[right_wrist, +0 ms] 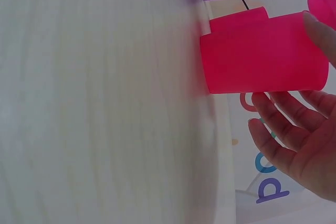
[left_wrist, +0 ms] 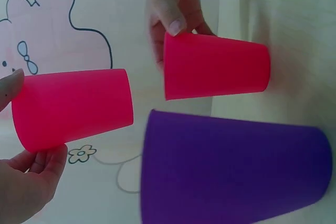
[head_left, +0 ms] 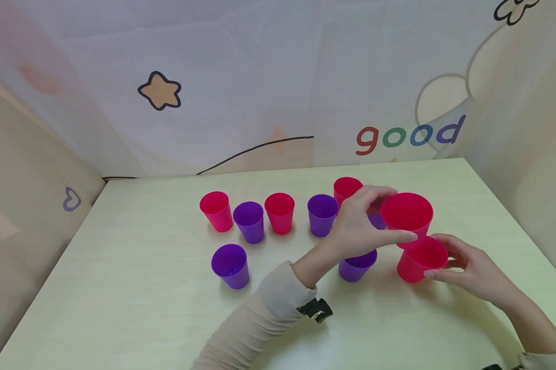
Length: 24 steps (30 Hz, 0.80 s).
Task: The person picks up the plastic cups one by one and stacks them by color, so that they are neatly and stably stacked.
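The left hand (head_left: pixel 357 226) holds a raised red cup (head_left: pixel 407 216) between thumb and fingers, right of the centre of the frame. The right hand (head_left: pixel 479 268) holds a standing red cup (head_left: pixel 417 264) by its side, just below the first one. From the head view the two cups overlap, but the left wrist view shows them apart, the mouth of each turned upward from the surface (head_left: pixel 121 298). The raised cup has air under its base; the other one's base is on the surface.

Room on the left hand's near side is narrow: one purple cup (head_left: pixel 356 268) stands below its wrist, and another purple cup (head_left: pixel 377 221) is partly hidden behind its fingers. Between the standing red cup and the right edge of the surface lies the right forearm. Toward the upper right corner a strip of surface is visible, and a much wider stretch lies at the left, beyond the lone purple cup (head_left: pixel 230 267). The row of red and purple cups (head_left: pixel 249 221) is near the back edge.

The surface is pale, with fine grain. Around it hangs a printed cloth (head_left: pixel 250 77), with a star (head_left: pixel 160 91) at upper left and the word "good" (head_left: pixel 411 136) at right.
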Tool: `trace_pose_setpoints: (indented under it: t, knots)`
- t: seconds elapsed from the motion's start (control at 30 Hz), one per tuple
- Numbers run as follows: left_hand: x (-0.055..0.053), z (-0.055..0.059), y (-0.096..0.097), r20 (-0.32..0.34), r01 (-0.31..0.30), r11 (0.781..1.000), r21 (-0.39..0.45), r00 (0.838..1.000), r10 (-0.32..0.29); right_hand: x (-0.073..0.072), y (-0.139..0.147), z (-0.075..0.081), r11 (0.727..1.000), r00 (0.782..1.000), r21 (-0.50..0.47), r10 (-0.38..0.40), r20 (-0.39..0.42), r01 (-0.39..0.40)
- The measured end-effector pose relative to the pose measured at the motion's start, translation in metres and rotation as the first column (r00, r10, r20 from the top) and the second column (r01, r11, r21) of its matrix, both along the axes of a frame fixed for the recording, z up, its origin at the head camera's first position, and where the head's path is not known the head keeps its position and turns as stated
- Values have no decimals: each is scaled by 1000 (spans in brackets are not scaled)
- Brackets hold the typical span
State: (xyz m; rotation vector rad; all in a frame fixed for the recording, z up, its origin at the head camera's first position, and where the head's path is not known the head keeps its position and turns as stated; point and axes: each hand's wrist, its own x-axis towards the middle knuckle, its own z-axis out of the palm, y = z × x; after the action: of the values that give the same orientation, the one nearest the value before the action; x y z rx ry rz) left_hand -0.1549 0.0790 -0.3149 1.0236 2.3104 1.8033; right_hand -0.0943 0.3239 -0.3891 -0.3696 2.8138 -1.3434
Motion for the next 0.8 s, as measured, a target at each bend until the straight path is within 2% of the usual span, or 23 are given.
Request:
trace_pose_setpoints:
  t: [0.13,0.23,0.4,0.6,0.7,0.8]
  knots:
    - [1,-5,11,39,18,1000,-14,999,-17,1,1,0,1000,1000,-12,4,9,-4]
    - [2,-8,19,36,29,999,-16,999,-28,1,2,0,1000,1000,-21,10,7,-10]
    - [2,-11,25,11,8,997,-78,1000,-7,0,3,-1,1000,1000,-16,18,-2,-18]
    - [1,-21,29,49,19,996,-88,999,-15,1,3,-1,1000,1000,-9,5,8,-5]
    - [1,-25,30,-24,28,992,-126,999,-31,2,3,-2,1000,1000,-9,2,-21,-2]
    - [0,-29,29,-133,25,985,-172,990,-48,1,2,-4,1000,998,11,14,-59,-14]
